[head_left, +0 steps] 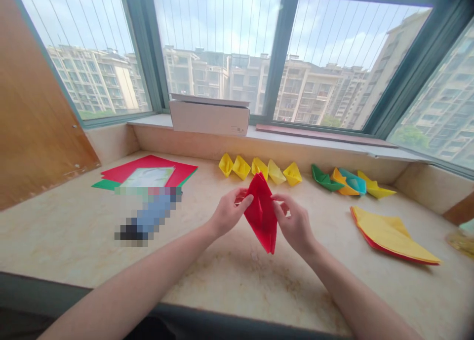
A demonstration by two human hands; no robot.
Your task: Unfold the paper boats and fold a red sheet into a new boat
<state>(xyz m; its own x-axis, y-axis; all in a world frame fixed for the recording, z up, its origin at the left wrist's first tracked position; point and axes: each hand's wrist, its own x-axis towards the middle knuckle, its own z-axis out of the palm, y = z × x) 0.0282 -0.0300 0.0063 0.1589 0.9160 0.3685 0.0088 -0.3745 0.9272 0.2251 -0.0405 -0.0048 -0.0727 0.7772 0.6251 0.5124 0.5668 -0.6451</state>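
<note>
I hold a folded sheet of red origami paper (261, 214) up above the marble sill, its pointed end hanging down. My left hand (227, 212) pinches its left side, and my right hand (292, 221) pinches its right side. Ahead of my hands stands a row of yellow paper boats (259, 170). Further right lie green, orange, blue and yellow paper boats (344, 180). A stack of yellow and red paper sheets (392, 236) lies to the right of my right hand.
Red and green paper sheets (148, 170) lie at the left, beside a pixelated blurred object (148, 216). A white cardboard box (209, 115) stands on the raised ledge beneath the windows (222, 39). A wooden panel (37, 103) rises at the left.
</note>
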